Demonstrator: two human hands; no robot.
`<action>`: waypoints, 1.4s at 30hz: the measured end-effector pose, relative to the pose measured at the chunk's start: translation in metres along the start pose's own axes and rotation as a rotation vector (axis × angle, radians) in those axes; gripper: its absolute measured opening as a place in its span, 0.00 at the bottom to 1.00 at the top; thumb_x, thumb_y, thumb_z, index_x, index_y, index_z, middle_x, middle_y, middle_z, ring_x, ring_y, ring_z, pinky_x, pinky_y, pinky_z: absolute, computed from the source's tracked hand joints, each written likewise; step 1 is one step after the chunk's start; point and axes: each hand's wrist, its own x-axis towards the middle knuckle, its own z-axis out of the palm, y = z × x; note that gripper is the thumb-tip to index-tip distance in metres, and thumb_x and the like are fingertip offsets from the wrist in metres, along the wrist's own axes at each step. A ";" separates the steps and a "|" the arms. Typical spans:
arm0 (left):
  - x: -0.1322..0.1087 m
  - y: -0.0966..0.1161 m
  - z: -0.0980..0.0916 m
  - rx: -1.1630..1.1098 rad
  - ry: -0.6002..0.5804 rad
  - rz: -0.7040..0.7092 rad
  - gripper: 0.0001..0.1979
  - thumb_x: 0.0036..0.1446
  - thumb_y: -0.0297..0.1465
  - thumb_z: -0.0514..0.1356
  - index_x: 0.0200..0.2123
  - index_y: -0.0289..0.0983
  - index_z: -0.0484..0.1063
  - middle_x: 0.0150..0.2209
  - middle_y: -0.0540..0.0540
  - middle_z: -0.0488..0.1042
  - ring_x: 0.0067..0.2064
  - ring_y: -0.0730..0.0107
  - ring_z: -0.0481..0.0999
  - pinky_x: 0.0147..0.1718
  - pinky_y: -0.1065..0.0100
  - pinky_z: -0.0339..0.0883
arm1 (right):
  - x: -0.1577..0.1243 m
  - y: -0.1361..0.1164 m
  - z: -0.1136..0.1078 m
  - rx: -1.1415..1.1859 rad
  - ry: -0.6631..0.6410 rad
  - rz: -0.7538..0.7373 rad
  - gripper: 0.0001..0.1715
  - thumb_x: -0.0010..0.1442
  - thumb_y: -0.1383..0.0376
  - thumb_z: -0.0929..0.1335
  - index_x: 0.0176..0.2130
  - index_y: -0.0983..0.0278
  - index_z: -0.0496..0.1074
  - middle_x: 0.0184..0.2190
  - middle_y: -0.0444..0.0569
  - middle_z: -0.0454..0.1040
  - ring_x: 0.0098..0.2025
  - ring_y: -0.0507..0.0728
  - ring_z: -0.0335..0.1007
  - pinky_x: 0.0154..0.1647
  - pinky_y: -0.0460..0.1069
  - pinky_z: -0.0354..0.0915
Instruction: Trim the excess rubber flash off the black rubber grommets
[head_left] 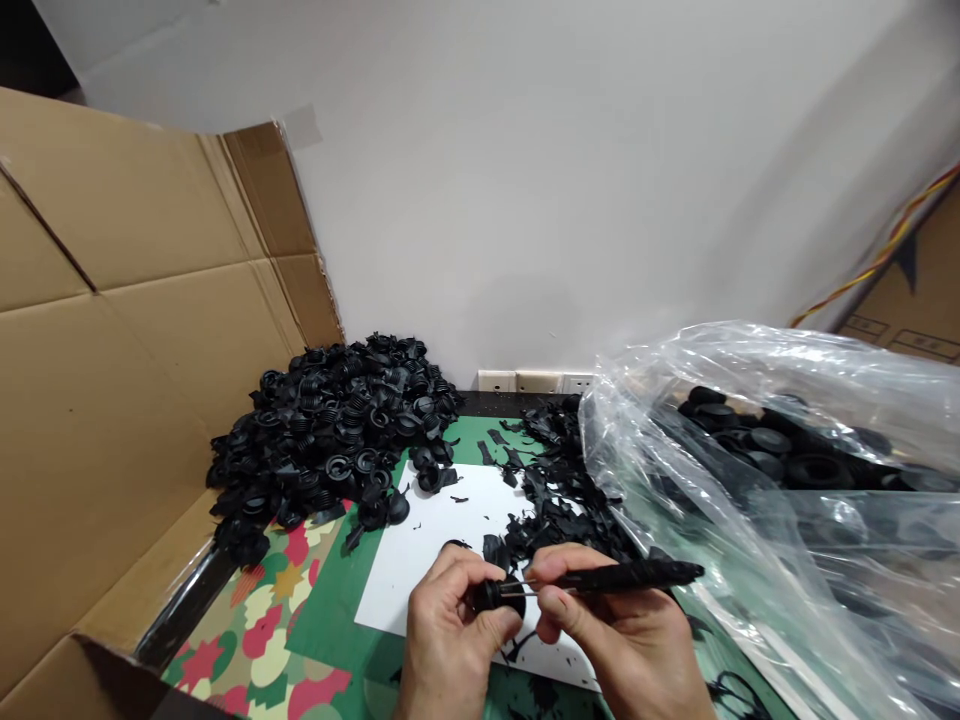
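Note:
My left hand (450, 625) is closed around a small black rubber part (491, 594), pinched between thumb and fingers. My right hand (615, 640) grips a black-handled craft knife (637, 574), whose thin blade points left and touches the rubber part. Both hands hover over a white sheet (435, 545) lying on a green mat (330, 600). Black rubber trimmings (555, 500) are scattered just beyond the hands.
A big heap of black rubber parts (337, 430) sits at the back left against an open cardboard box (112, 380). A clear plastic bag (750, 500) holding more black parts fills the right. Wall sockets (536, 382) line the white wall behind. A floral cloth (255, 630) lies front left.

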 end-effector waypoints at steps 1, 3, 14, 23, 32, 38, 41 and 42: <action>0.000 0.000 0.001 -0.001 -0.004 -0.001 0.08 0.41 0.21 0.63 0.26 0.37 0.78 0.28 0.49 0.68 0.29 0.69 0.69 0.26 0.72 0.62 | 0.000 0.000 0.000 0.003 -0.005 -0.005 0.10 0.45 0.59 0.76 0.27 0.63 0.77 0.21 0.43 0.73 0.20 0.52 0.67 0.24 0.46 0.66; -0.001 -0.002 0.002 -0.012 -0.009 -0.007 0.06 0.42 0.21 0.63 0.25 0.37 0.78 0.28 0.49 0.68 0.28 0.69 0.69 0.24 0.72 0.62 | 0.001 0.002 0.000 0.001 -0.021 -0.020 0.11 0.45 0.59 0.76 0.27 0.63 0.77 0.22 0.44 0.72 0.20 0.52 0.66 0.25 0.46 0.66; -0.001 -0.014 0.004 -0.006 0.014 -0.064 0.05 0.39 0.23 0.67 0.24 0.37 0.78 0.27 0.50 0.67 0.26 0.70 0.68 0.23 0.72 0.62 | 0.003 0.007 -0.007 -0.182 -0.138 -0.334 0.05 0.53 0.61 0.72 0.28 0.59 0.77 0.27 0.47 0.73 0.28 0.54 0.69 0.25 0.45 0.65; -0.003 -0.010 0.003 0.010 -0.006 -0.052 0.05 0.41 0.30 0.69 0.24 0.36 0.77 0.26 0.50 0.66 0.25 0.70 0.67 0.22 0.72 0.60 | 0.003 0.010 -0.012 -0.262 -0.167 -0.358 0.06 0.54 0.61 0.71 0.28 0.59 0.76 0.27 0.46 0.74 0.30 0.56 0.71 0.30 0.46 0.66; -0.006 -0.002 0.003 0.254 -0.015 0.089 0.08 0.48 0.36 0.65 0.23 0.37 0.77 0.24 0.48 0.66 0.26 0.68 0.65 0.23 0.70 0.57 | 0.000 0.012 -0.010 -0.596 -0.338 -0.781 0.09 0.62 0.66 0.63 0.33 0.59 0.72 0.25 0.47 0.74 0.25 0.54 0.72 0.24 0.45 0.65; -0.017 -0.001 0.010 0.192 0.037 0.124 0.05 0.43 0.25 0.63 0.18 0.38 0.75 0.22 0.49 0.67 0.25 0.67 0.67 0.23 0.70 0.57 | 0.026 -0.005 -0.030 -0.868 0.001 -0.918 0.10 0.56 0.75 0.64 0.35 0.61 0.71 0.30 0.52 0.76 0.33 0.58 0.74 0.33 0.48 0.68; -0.013 -0.002 0.007 0.117 0.079 0.043 0.05 0.39 0.22 0.62 0.21 0.37 0.76 0.23 0.49 0.68 0.25 0.69 0.66 0.23 0.71 0.57 | 0.032 -0.002 -0.038 -0.733 0.124 -0.646 0.01 0.56 0.67 0.68 0.32 0.61 0.71 0.29 0.49 0.75 0.29 0.57 0.73 0.28 0.49 0.68; -0.011 -0.002 0.005 0.094 0.090 0.018 0.06 0.39 0.22 0.62 0.21 0.37 0.77 0.24 0.49 0.68 0.25 0.69 0.66 0.23 0.71 0.57 | 0.031 0.000 -0.040 -0.670 0.123 -0.523 0.03 0.55 0.63 0.69 0.32 0.61 0.72 0.26 0.47 0.74 0.26 0.57 0.72 0.25 0.49 0.67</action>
